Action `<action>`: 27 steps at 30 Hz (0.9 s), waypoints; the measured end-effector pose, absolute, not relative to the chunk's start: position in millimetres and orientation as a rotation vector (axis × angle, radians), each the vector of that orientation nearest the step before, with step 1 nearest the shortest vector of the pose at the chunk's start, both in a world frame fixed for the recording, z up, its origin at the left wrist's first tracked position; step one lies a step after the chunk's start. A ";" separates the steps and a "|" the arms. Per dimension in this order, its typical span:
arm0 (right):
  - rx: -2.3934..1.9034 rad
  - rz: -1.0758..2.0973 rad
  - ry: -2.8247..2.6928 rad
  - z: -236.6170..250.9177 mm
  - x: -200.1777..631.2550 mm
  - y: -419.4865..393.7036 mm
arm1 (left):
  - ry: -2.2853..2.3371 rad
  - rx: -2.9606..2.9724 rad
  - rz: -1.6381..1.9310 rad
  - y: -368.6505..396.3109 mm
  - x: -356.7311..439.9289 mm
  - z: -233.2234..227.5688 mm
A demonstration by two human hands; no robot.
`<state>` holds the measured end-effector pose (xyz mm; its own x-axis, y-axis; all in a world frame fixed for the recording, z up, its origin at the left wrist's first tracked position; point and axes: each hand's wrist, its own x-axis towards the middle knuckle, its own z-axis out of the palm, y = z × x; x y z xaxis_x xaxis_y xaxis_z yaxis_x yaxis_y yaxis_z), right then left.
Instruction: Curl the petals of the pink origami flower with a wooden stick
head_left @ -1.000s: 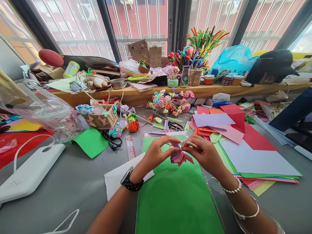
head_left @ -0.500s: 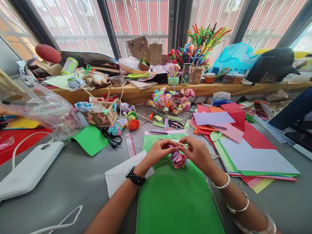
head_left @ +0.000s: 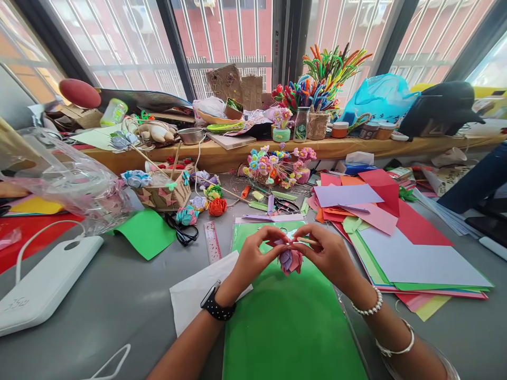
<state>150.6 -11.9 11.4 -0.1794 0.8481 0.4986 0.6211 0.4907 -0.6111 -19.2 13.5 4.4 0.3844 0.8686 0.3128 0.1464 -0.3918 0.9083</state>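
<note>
A pink and purple paper flower [head_left: 291, 262] hangs between my hands, over a green sheet in a clear sleeve [head_left: 293, 322]. My left hand [head_left: 255, 256] is closed, its thumb and fingertips pinching the flower's upper edge. Opposite it, my right hand [head_left: 327, 252] is closed too, with a thin wooden stick [head_left: 308, 241] between thumb and fingers and the tips meeting the flower's base. My fingers hide part of the flower and the point where the stick meets it. Under my left wrist lies a white sheet [head_left: 190, 295], with a pink ruler [head_left: 213, 241] just beyond.
On the right is a stack of coloured paper [head_left: 420, 258]. Scissors [head_left: 287, 203] and paper strips lie beyond the green sheet. Finished paper flowers [head_left: 217, 207] and a decorated cardboard box [head_left: 164, 192] stand at back left. A white power bank [head_left: 51, 282] with a cable sits left.
My fingertips have closed in around the flower's base, and the flower has turned slightly. The stick's left end no longer shows past my fingers. The view has shifted a little.
</note>
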 end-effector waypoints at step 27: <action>-1.093 0.440 -2.090 12.3 150.8 -14.9 | 0.756 2.127 0.855 13.7 -34.9 21.0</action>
